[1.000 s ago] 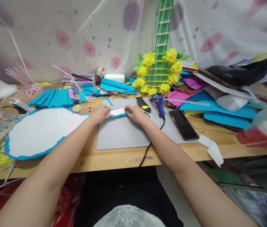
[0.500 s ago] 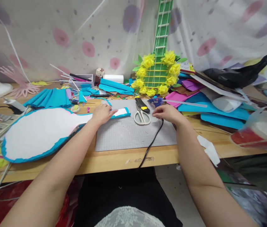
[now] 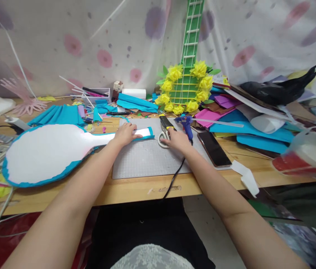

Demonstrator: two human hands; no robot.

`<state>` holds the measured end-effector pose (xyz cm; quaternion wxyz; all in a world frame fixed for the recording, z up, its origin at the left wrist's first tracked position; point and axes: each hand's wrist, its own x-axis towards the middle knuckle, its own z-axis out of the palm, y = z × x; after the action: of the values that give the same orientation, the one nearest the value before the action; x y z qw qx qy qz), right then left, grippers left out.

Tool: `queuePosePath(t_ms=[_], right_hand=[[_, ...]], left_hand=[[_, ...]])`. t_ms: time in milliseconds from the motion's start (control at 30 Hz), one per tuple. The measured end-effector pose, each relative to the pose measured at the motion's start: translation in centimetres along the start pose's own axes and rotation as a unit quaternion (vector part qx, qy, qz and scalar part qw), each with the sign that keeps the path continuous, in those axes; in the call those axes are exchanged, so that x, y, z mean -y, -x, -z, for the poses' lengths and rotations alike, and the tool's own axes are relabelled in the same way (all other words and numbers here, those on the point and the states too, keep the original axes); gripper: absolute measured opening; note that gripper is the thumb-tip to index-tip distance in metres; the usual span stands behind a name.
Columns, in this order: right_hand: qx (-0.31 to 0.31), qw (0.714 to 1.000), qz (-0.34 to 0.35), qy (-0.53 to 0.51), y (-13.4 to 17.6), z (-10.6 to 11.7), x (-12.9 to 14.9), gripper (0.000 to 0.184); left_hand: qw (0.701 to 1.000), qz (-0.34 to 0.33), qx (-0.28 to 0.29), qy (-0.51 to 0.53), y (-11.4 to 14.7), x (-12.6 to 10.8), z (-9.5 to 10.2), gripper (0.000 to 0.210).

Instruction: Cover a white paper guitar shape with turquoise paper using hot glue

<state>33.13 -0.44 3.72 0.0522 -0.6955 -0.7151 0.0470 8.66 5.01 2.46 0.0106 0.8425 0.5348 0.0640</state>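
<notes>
A white guitar-shaped cutout (image 3: 48, 155) with blue paper along its edge lies at the left. My left hand (image 3: 124, 134) is closed over its narrow neck near the end. White-handled scissors (image 3: 162, 140) lie on the grey cutting mat (image 3: 143, 160), where the fingers of my right hand (image 3: 178, 140) close on their handles. Just behind that hand is a black and yellow utility knife (image 3: 166, 121), partly covered by the fingers. A blue glue gun (image 3: 186, 127) rests right of the hand, its black cord running toward the table's front edge.
A phone (image 3: 214, 148) lies at the mat's right side. Behind stands a green guitar-shaped craft (image 3: 185, 89) with yellow paper flowers. Coloured paper sheets (image 3: 253, 130) and a plastic cup (image 3: 300, 160) are at the right. Blue pleated paper (image 3: 57, 116) lies at the left.
My right hand has moved left from beside the glue gun to the scissors, uncovering the glue gun and phone. My left hand and the cutout have shifted slightly.
</notes>
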Motion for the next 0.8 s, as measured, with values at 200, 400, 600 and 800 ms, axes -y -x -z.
queuePosePath(t_ms=[200, 400, 600, 800], right_hand=[[-0.048, 0.999, -0.005, 0.022, -0.5, -1.2, 0.4, 0.03], [-0.078, 0.997, -0.007, 0.021, -0.7, -1.6, 0.2, 0.026], [-0.088, 0.996, -0.007, 0.005, -0.7, -1.9, 0.1, 0.026], [-0.095, 0.995, -0.002, -0.016, -0.9, -2.3, -0.2, 0.024]], left_hand=[[0.999, -0.007, -0.05, -0.018, -1.1, 0.2, -0.1, 0.044], [0.99, 0.055, -0.117, 0.054, -1.2, 0.1, 1.2, 0.049], [1.0, 0.017, -0.008, -0.003, 2.1, 5.6, 3.7, 0.068], [0.995, -0.003, 0.056, -0.088, 4.2, 9.1, 3.0, 0.063]])
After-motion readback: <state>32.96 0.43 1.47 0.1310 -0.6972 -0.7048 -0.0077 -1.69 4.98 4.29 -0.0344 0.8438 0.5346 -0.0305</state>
